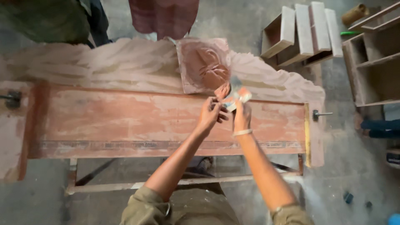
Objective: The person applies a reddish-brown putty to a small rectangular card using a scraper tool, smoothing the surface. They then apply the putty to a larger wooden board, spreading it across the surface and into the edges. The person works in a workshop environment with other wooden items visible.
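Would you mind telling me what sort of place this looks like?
Probably a woodworking shop: a carved wooden panel lies on a workbench, and unfinished wooden shelves stand on the dusty floor.

My bench (125, 121), reddish and dusty, carries a carved headboard (116, 66) along its far edge, with a square carved panel (202, 64) lying on it.

Wooden shelf units (306, 33), metal clamp (321, 114)
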